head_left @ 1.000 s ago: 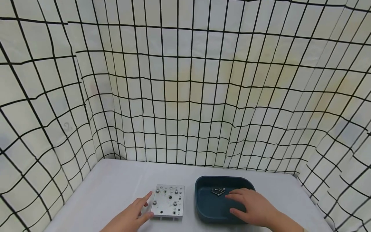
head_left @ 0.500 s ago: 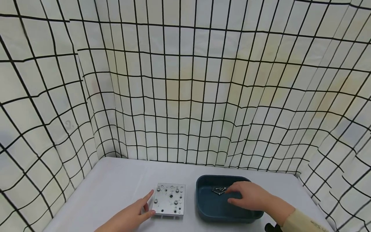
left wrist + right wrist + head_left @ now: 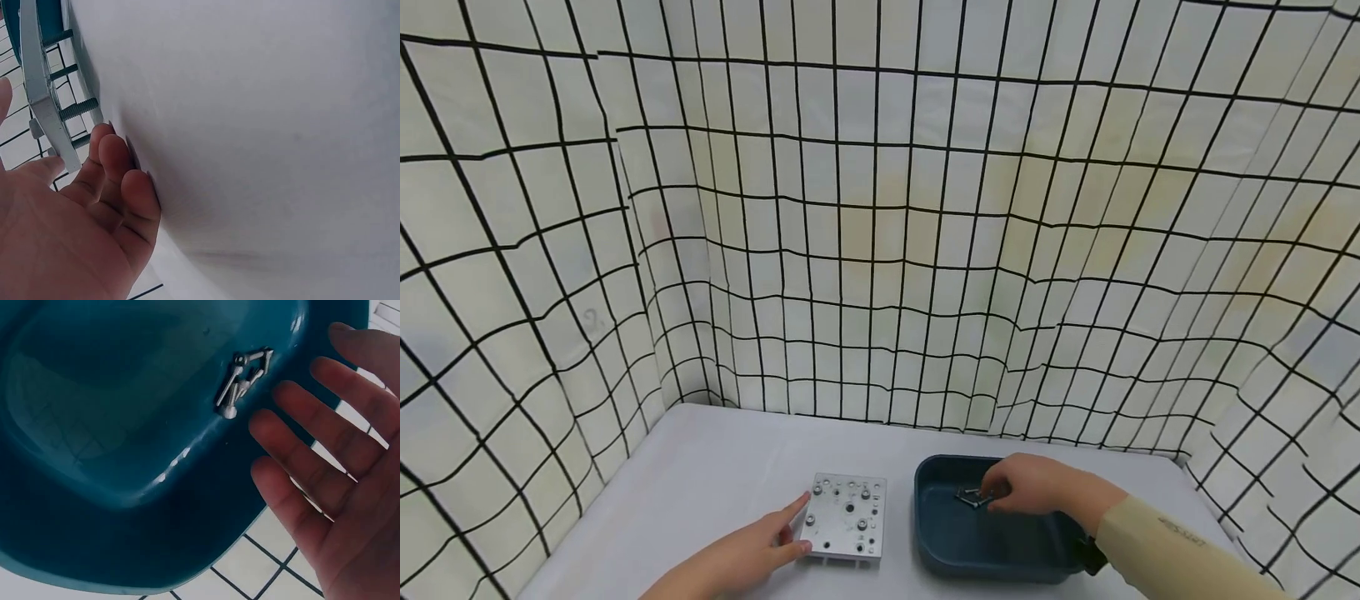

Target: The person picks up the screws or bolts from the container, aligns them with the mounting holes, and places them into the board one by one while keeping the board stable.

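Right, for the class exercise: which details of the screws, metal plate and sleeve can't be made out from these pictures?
- Exact number of screws in the bin: right wrist view, they overlap one another.
- The metal plate's whole underside: left wrist view, cut off by the top edge.
- Wording of the marking on the right sleeve: head view, too small and blurred.

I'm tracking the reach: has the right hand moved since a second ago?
Yes: against the tray in the head view, the right hand has moved forward and slightly left.
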Tool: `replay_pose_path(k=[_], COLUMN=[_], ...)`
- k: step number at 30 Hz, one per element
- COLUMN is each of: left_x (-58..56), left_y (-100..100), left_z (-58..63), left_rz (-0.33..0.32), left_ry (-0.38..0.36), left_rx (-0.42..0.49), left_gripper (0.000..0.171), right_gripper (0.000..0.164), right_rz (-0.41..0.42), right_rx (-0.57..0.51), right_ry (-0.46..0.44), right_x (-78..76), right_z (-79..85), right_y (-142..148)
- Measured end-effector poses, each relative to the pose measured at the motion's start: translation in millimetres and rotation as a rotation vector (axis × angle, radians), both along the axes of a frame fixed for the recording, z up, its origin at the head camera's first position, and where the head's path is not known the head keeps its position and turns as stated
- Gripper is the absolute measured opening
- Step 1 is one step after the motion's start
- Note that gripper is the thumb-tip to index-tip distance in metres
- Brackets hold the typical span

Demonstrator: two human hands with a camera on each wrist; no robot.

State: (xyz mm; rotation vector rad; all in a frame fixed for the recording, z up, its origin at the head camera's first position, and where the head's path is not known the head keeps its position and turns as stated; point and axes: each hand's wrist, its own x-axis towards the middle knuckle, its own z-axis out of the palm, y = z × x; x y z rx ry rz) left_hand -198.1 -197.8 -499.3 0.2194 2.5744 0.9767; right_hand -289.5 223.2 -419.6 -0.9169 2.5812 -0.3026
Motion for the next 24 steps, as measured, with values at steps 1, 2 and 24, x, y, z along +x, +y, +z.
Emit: replay_pose_path(k=[1,2,24], left_x=[-0.7,-1.4,-6.3], left_y=[0.5,0.8,2.8], left_z=[0.0,-0.2,-2.4], left_rz=[-0.001,-0.004,0.018], left_ry=[-0.006,-0.010,-0.021], left_rx=[0.007,0.010,-0.012], left_gripper=[0.086,0.086,0.089], right_gripper=[0.021,0.020,0.016], right_rz=[-0.007,-0.011,0.073], right_rx=[0.008,0.017,0.124], right_ry=[-0.008,-0.014,0.065], right_x=[-2.2,-4.4,-30.7], right_z=[-0.5,-1.1,-29.9], right_y=[-1.3,-2.4,-20.6])
